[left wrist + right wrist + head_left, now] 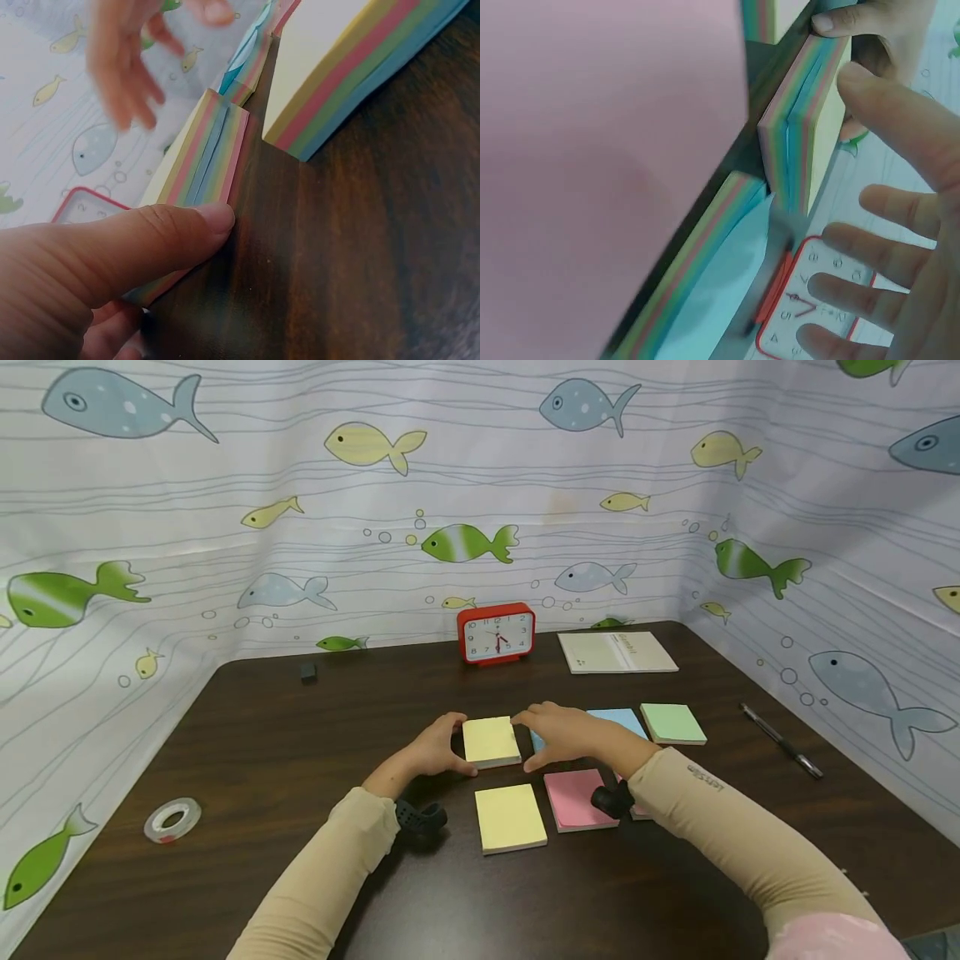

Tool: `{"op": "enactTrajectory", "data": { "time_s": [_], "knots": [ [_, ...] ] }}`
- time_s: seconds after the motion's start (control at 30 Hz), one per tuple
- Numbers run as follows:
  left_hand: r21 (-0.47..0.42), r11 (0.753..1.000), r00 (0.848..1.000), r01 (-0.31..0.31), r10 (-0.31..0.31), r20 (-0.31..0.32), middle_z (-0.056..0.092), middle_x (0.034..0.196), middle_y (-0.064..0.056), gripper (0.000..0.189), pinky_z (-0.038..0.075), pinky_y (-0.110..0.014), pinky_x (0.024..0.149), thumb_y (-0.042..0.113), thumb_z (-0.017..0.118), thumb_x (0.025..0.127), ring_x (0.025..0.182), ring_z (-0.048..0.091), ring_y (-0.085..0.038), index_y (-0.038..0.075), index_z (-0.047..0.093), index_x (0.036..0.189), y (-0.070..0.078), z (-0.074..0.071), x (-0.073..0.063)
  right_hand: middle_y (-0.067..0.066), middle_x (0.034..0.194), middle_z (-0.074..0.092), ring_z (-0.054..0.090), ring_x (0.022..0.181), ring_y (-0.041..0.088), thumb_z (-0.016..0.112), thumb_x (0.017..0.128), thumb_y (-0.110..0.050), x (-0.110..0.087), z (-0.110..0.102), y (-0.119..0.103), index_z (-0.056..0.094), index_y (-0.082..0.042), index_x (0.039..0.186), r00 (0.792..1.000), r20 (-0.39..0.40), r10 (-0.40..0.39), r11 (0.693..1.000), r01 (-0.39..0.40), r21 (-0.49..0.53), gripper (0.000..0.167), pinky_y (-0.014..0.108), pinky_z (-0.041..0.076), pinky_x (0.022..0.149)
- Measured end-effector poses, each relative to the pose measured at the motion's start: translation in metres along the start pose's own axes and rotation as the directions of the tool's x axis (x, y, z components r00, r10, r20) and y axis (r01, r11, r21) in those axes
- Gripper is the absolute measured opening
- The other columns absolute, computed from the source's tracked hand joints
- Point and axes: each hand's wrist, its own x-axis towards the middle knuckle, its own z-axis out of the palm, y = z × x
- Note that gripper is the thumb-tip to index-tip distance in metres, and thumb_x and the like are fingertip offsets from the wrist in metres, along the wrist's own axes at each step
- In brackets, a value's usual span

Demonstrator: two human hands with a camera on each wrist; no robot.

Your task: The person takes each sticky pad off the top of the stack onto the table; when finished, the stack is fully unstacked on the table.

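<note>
My left hand [429, 752] grips the left side of a stack of sticky notes [491, 742] with a yellow top. In the left wrist view its thumb lies along the stack's striped edge [202, 161]. A seam between coloured layers suggests two pads, one on the other. My right hand [566, 735] hovers at the stack's right, its fingers spread in the right wrist view and holding nothing. Below it lies a blue-topped sticky note pad [621, 718], partly hidden, with its top sheet lifting. Nearer stand a yellow pad [512, 818] and a pink pad [573, 797].
A green pad [672, 724] sits at the right, and another pink pad [640, 813] is mostly hidden by the right wrist. Behind stand a red clock [497, 637] and a notebook [617, 653]. A pen [780, 741], a tape roll [154, 827] and a small black block [308, 672] lie farther out.
</note>
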Motion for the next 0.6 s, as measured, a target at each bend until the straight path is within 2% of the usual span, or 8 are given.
{"op": "enactTrajectory", "data": {
  "time_s": [0.2, 0.4, 0.5, 0.6],
  "knots": [
    [0.022, 1.000, 1.000, 0.009, -0.009, -0.012, 0.036, 0.128, -0.017, 0.087, 0.031, -0.038, 0.094, 0.019, 0.080, 0.061, 0.117, 0.036, -0.028, -0.002, 0.030, 0.129, 0.002, 0.000, 0.000, 0.008, 0.133, 0.033, 0.030, 0.118, 0.029, 0.068, 0.066, -0.051, 0.037, -0.002, -0.011, 0.032, -0.013, 0.135, 0.993, 0.103, 0.054, 0.996, -0.046, -0.074, 0.087, 0.047, 0.033, 0.088],
    [0.026, 1.000, 1.000, 0.014, -0.014, 0.000, 0.034, 0.130, -0.016, 0.088, 0.031, -0.038, 0.093, 0.020, 0.080, 0.061, 0.118, 0.036, -0.027, -0.001, 0.030, 0.130, 0.002, 0.000, -0.001, 0.007, 0.136, 0.031, 0.031, 0.117, 0.030, 0.067, 0.063, -0.057, 0.062, 0.005, -0.014, 0.025, -0.010, 0.137, 0.981, 0.182, 0.072, 0.992, -0.051, -0.119, 0.097, 0.047, 0.033, 0.088],
    [0.034, 0.999, 1.000, 0.011, -0.011, 0.001, 0.035, 0.129, -0.016, 0.088, 0.032, -0.039, 0.093, 0.021, 0.080, 0.061, 0.117, 0.036, -0.028, -0.001, 0.030, 0.130, 0.003, 0.000, -0.001, 0.006, 0.132, 0.036, 0.035, 0.114, 0.027, 0.065, 0.062, -0.060, 0.066, 0.007, -0.016, 0.028, -0.009, 0.136, 0.979, 0.186, 0.078, 0.986, -0.048, -0.159, 0.097, 0.044, 0.035, 0.088],
    [0.041, 0.999, 1.000, 0.015, -0.015, -0.003, 0.035, 0.128, -0.016, 0.089, 0.032, -0.039, 0.092, 0.021, 0.081, 0.060, 0.117, 0.036, -0.028, -0.002, 0.030, 0.130, 0.003, 0.000, -0.001, 0.003, 0.121, 0.045, 0.042, 0.107, 0.023, 0.064, 0.060, -0.063, 0.066, 0.004, -0.017, 0.036, -0.010, 0.131, 0.987, 0.143, 0.066, 0.976, -0.034, -0.216, 0.092, 0.042, 0.037, 0.085]
  ]
}}
